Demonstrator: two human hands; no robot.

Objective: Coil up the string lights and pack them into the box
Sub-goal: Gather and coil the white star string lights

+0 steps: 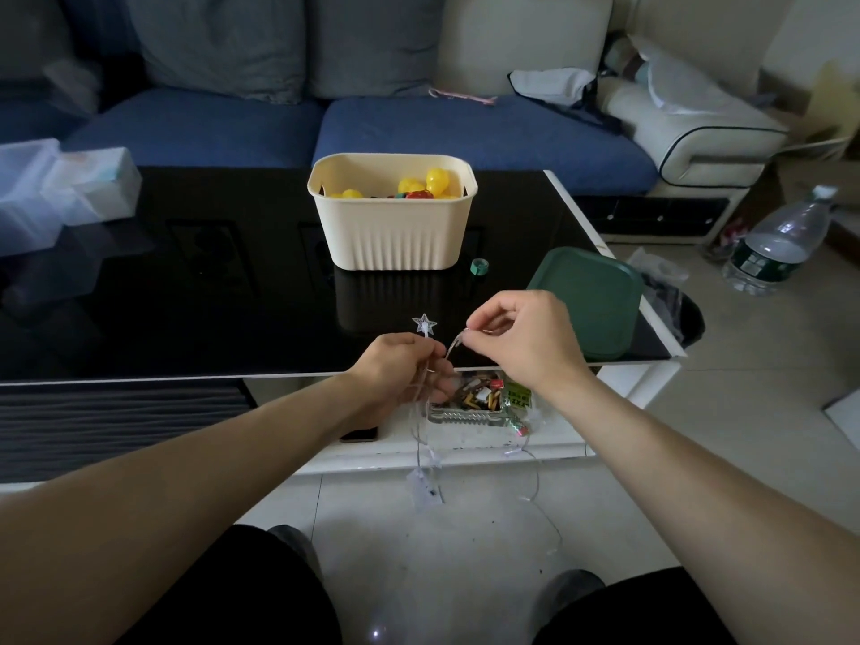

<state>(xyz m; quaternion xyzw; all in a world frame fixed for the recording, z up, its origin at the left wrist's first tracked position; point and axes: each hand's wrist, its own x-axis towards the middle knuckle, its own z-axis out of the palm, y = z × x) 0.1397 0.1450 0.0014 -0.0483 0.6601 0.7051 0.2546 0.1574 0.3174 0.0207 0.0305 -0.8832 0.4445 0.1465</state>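
Observation:
A thin clear-wire string of lights (pixel 421 439) with small star bulbs hangs from my hands toward the floor. One white star (pixel 424 324) pokes up just above my left hand (pixel 400 370), which grips a bundle of the wire. My right hand (pixel 516 337) pinches the wire a short way to the right, a short loop running between the two hands. The cream ribbed box (pixel 395 235) stands upright on the black table beyond my hands, with yellow balls (pixel 430 182) inside. Its dark green lid (pixel 591 300) lies flat at the table's right front corner.
A small green tape roll (pixel 478 266) sits right of the box. Clear plastic containers (pixel 56 188) stand at the table's far left. A tray of small items (pixel 479 398) rests on the lower white shelf. A water bottle (pixel 782 244) stands on the floor at right; a blue sofa is behind.

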